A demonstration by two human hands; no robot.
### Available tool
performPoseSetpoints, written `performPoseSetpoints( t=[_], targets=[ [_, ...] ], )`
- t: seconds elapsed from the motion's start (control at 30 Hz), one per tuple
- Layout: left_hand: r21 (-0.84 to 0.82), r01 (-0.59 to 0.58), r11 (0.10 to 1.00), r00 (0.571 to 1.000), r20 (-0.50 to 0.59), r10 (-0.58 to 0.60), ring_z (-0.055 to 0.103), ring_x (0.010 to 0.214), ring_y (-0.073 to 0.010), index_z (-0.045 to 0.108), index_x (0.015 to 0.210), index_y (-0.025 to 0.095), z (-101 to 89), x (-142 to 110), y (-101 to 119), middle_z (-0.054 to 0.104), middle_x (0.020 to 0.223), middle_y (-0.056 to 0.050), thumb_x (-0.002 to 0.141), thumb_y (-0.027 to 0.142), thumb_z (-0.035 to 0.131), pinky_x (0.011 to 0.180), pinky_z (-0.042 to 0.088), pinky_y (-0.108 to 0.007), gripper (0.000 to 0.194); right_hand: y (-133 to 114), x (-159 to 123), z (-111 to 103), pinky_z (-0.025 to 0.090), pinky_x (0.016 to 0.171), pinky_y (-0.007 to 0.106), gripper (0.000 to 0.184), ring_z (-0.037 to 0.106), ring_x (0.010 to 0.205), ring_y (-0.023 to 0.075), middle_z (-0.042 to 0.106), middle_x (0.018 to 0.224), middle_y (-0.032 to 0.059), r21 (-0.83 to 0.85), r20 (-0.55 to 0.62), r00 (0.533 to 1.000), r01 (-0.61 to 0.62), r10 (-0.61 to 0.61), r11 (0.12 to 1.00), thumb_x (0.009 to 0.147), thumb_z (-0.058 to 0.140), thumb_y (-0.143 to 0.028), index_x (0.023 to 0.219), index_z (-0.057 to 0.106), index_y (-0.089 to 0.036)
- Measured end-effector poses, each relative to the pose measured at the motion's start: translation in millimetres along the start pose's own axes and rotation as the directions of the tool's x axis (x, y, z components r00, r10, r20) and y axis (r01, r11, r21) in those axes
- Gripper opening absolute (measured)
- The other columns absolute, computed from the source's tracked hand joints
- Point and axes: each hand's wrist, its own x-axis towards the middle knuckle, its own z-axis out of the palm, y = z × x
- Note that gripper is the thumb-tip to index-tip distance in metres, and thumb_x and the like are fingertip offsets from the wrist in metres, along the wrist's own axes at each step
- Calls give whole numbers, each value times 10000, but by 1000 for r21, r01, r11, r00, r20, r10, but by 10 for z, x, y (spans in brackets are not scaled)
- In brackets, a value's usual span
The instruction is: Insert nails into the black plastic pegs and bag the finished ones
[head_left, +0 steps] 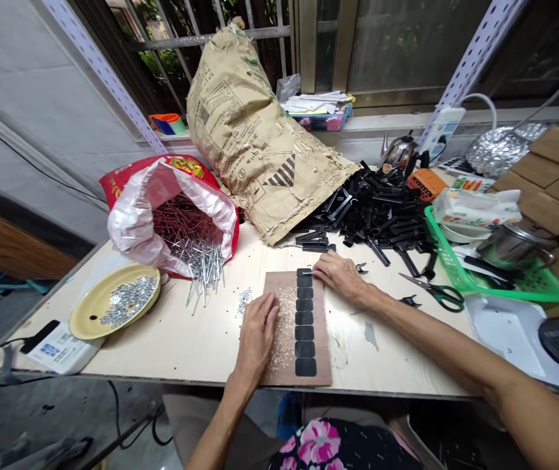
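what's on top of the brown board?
On the brown board: a column of flat black pieces and pale specks left of it. The left hand covers part of its left edge, the right hand its far right corner; whatever lies beneath them is hidden.

Column of black squares (305, 333) on brown board (323, 339)

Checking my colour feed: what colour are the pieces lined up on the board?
The pieces are black, best seen in the head view.

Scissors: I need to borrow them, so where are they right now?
In the head view, the scissors lie on the right side of the table, between the green basket and the right forearm.
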Motion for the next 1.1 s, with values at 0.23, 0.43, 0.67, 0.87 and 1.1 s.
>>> performPoseSetpoints(
  t=[0.23,0.43,0.67,0.87,1.1],
  targets=[
    [185,-134,974,991,0,136,494,1152,-237,533,1255,114,158,-71,-78,583,1227,-150,931,251,408,997,421,-443,373,-263,-290,4,398,487,191,267,459,657,99,528,722,-3,134,129,892,417,-433,899,970,332,-165,819,552,-158],
    [215,-141,966,989,-5,146,509,1137,-238,534,1248,142,152,-53,-58,592,1210,-136,936,251,393,980,438,-449,360,-270,-253,-19,389,486,187,241,459,673,101,518,724,2,173,169,834,500,-525,849,959,345,-139,826,545,-152],
    [221,-147,964,988,-6,152,512,1139,-246,536,1245,128,171,-45,-44,593,1212,-149,938,265,379,982,436,-454,371,-297,-322,18,336,493,210,301,437,670,115,517,731,21,129,174,877,430,-447,894,972,311,-163,778,541,-150],
    [214,-142,967,990,6,144,499,1156,-250,533,1254,136,167,-50,-22,590,1217,-146,942,270,362,992,422,-458,380,-363,-422,72,368,583,233,277,468,771,140,545,794,45,118,133,921,353,-367,928,971,377,-277,845,588,-150],
    [195,-132,972,991,9,133,494,1163,-255,527,1264,159,159,-48,-3,582,1232,-138,943,292,357,992,417,-472,388,-362,-416,41,415,636,236,256,503,816,143,572,834,49,179,146,942,274,-301,945,962,407,-302,894,607,-157]
  ],
)
